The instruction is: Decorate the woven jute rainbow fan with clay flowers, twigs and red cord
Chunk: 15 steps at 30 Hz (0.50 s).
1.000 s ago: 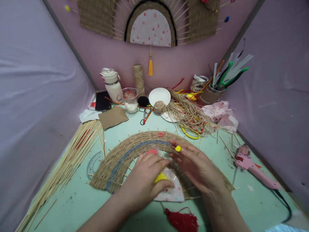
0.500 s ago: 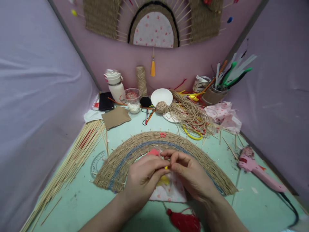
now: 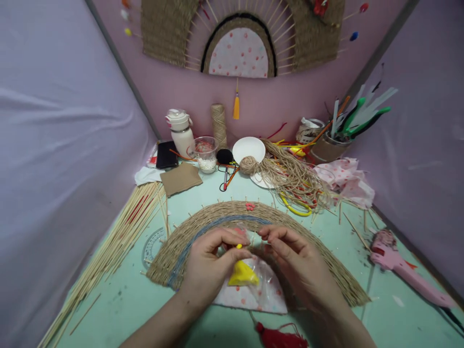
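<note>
My left hand (image 3: pixel 213 258) pinches a small lump of yellow clay (image 3: pixel 239 246) between thumb and fingertips. Just to the right, my right hand (image 3: pixel 297 258) hovers apart from it, its fingers bent and slightly spread, with nothing that I can make out between them. Below the hands a larger yellow clay piece (image 3: pixel 242 274) shows in a clear plastic bag (image 3: pixel 261 282). The bag lies over dotted white fabric (image 3: pixel 250 302) at the centre of a woven twine half-ring (image 3: pixel 213 212) with a blue band. A small coral flower (image 3: pixel 250 207) sits on the ring's top edge.
Thin wooden sticks (image 3: pixel 105 246) lie at left beside a protractor (image 3: pixel 150 246). A pink glue gun (image 3: pixel 402 270) rests at right, a red tassel (image 3: pixel 281 337) at front. Behind stand a bottle (image 3: pixel 182 137), a cup (image 3: pixel 206 157), loose twine (image 3: pixel 290 171) and a tool can (image 3: pixel 328 146).
My hands have moved apart; the yellow lump stays in my left fingers and my right fingers have drawn away rightward. More yellow clay shows below. The whole view has shifted slightly.
</note>
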Available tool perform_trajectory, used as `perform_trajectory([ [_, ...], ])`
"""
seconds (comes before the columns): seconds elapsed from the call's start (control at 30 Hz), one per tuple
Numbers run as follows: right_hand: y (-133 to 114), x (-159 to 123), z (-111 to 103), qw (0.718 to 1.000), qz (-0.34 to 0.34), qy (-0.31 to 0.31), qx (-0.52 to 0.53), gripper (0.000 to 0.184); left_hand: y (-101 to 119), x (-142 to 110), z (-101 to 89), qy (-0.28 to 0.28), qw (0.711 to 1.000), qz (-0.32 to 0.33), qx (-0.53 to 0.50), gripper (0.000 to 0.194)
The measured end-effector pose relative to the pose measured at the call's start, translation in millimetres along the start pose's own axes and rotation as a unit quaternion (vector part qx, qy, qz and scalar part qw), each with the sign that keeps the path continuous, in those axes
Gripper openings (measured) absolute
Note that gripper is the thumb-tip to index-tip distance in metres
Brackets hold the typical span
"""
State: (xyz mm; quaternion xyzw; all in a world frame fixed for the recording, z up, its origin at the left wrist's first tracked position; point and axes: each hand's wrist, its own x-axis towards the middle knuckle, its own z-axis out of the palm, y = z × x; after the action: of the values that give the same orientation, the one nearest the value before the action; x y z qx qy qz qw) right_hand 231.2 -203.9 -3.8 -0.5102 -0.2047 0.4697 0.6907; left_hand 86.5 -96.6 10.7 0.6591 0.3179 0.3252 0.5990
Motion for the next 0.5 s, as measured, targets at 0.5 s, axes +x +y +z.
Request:
perform_trajectory([
  [0.5,3.1,0.9,-1.8,0.997,-0.04,-0.022,-0.065,0.015,-4.5,3.7,-2.9,-0.04,0.998,-0.006,-0.04,0.013],
])
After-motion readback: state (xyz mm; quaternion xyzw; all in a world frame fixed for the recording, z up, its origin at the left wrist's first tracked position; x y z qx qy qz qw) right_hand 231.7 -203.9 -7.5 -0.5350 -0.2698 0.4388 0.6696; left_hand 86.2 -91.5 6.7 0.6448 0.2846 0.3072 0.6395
